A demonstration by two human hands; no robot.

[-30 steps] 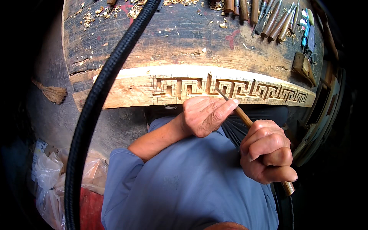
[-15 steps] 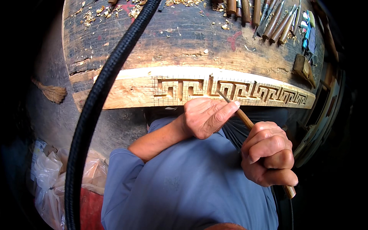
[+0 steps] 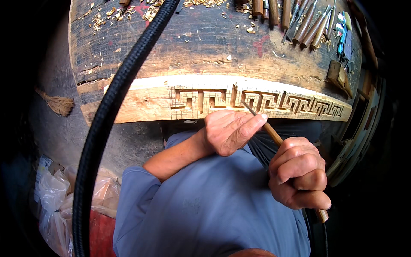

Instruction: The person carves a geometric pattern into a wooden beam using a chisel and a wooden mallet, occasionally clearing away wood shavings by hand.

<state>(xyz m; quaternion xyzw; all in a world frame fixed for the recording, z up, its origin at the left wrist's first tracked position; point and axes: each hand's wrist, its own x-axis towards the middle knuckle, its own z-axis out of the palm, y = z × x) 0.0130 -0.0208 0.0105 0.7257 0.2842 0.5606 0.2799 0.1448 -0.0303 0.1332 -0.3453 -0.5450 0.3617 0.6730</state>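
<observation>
A pale wooden board (image 3: 145, 100) with a pencilled grid and carved square meander pattern lies along the near edge of the workbench (image 3: 192, 47). A chisel (image 3: 274, 135) slants from lower right up to the carved grooves, its blade tip in or at the middle of the pattern. My left hand (image 3: 229, 132) rests by the board's lower edge, thumb and fingers on the chisel's shaft near the blade. My right hand (image 3: 298, 171) is wrapped in a fist round the wooden handle, whose end sticks out below it.
Several carving tools (image 3: 308, 30), wood shavings (image 3: 117, 13) and a wooden mallet-like block (image 3: 338, 79) lie on the bench. A thick black braided cable (image 3: 107, 111) crosses the left side of the view. A straw brush (image 3: 58, 103) and plastic bags (image 3: 55, 197) are at left, stacked boards (image 3: 359, 128) at right.
Since a second ago my right hand and the chisel handle have shifted very slightly downward in the picture, as has the board. The grip of both hands looks the same.
</observation>
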